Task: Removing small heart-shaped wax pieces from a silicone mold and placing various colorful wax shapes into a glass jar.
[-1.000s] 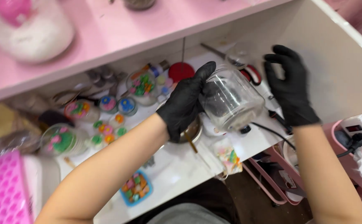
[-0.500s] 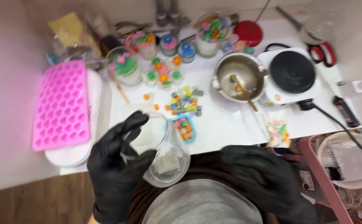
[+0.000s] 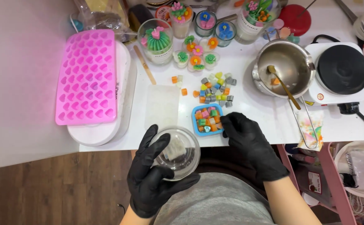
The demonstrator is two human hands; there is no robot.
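My left hand (image 3: 150,179), in a black glove, grips a clear glass jar (image 3: 178,152) held upright over the table's near edge, its mouth facing up. My right hand (image 3: 246,139), also gloved, rests its fingertips at the right rim of a small blue tray (image 3: 207,119) filled with several coloured wax cubes. More loose wax cubes (image 3: 215,88) lie scattered just beyond the tray on the white table (image 3: 257,121).
A pink heart mould (image 3: 87,77) lies on a white oval board at the left. A steel pot (image 3: 283,68) with a spoon stands beside a white hot plate (image 3: 341,71). Flower candles in jars (image 3: 157,41) line the back. A clear rectangular mould (image 3: 162,106) lies near the jar.
The view steadied over the table. My left hand turned the jar upright and lifted it slightly toward the table edge. My right hand rose from my lap to the blue tray.
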